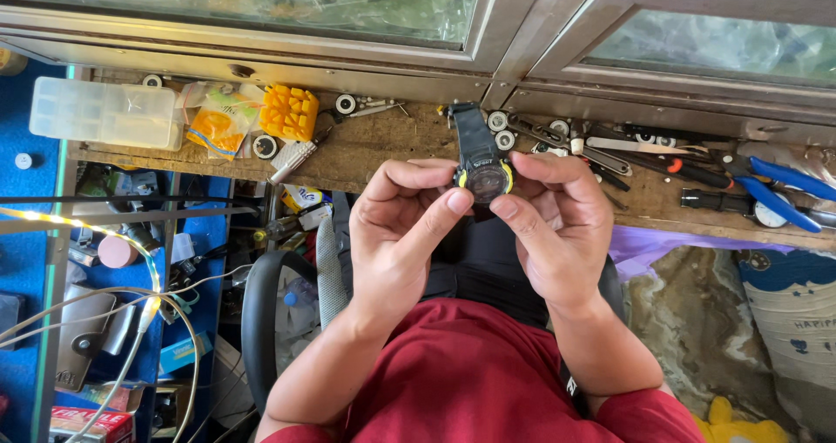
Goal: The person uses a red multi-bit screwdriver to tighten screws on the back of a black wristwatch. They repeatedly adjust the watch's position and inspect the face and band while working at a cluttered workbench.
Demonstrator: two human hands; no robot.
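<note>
Watch point(484, 175) held face-up above lap, near worktop point(383, 147) edge. Left hand point(396, 225) and right hand point(557, 225) both closed on case, thumbs pressing rim. Case appears assembled, strap attached. Screwdrivers point(610, 156) and pliers point(784, 186) lie untouched.

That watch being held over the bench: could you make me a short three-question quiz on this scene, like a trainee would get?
1. True or false: both hands, left hand and right hand, hold the black watch.
2. What colour trims the watch case? A) red B) yellow C) green
3. Which tool with blue handles lies at the bench's right end?

Key:
1. True; both thumbs rest near the case.
2. B, yellow.
3. The blue-handled pliers on the wooden bench.
</note>
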